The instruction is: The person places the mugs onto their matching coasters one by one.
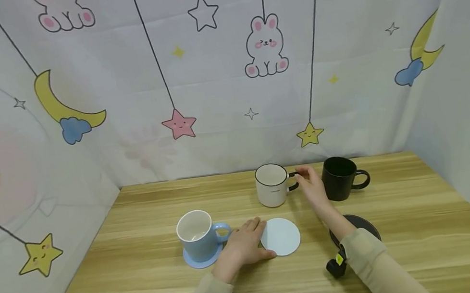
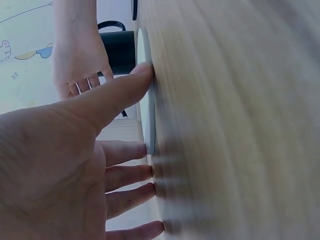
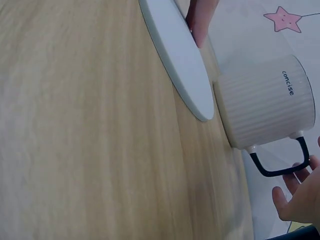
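Observation:
A round white coaster point(image 1: 280, 236) lies flat on the table. My left hand point(image 1: 246, 242) is at its left side, with fingers extended; the thumb touches the near edge and the index fingertip meets the rim in the left wrist view. Behind the coaster stands a white mug point(image 3: 267, 102) with a dark rim, a black handle and the word "concise". My right hand point(image 1: 310, 186) reaches beside that handle point(image 3: 280, 172). Its fingertips are right at the handle, while the thumb stays apart from it in the right wrist view.
A blue mug point(image 1: 202, 242) stands on a blue coaster point(image 1: 204, 262) at left. At right is a black mug point(image 1: 338, 185). My right forearm partly covers a black coaster point(image 1: 363, 223). A printed cloth point(image 1: 219, 80) hangs behind the wooden table point(image 1: 147, 292).

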`<move>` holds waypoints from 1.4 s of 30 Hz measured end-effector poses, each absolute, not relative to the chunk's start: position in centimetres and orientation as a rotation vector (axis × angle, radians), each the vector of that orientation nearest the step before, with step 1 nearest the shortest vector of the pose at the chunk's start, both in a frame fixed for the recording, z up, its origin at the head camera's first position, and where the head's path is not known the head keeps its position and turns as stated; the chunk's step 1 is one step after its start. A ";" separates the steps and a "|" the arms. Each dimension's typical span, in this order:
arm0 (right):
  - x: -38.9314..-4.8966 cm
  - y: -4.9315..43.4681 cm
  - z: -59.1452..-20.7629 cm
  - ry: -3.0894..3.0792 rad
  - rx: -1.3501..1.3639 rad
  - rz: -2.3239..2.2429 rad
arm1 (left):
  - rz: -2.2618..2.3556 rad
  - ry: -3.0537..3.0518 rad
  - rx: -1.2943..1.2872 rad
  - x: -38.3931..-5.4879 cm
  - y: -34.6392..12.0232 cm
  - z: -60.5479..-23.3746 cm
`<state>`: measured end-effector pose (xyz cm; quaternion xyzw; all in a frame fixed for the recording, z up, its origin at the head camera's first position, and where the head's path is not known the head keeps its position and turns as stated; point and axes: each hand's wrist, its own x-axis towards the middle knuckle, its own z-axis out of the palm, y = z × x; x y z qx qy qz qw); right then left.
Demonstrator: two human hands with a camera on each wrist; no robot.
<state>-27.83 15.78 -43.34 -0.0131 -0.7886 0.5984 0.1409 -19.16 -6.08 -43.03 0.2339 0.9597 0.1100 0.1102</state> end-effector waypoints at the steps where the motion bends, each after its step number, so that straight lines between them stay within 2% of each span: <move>1: -27.9 15.7 -43.4 -2.269 -0.039 1.736 | 0.326 2.819 0.686 -19.1 -6.1 -43.0; 33: -30.4 14.8 -44.8 -2.140 -0.315 2.033 | 0.259 2.835 0.674 -18.8 -5.5 -42.8; 42: -30.6 14.7 -44.9 -2.048 -0.263 2.149 | 0.238 2.842 0.676 -18.9 -5.7 -43.0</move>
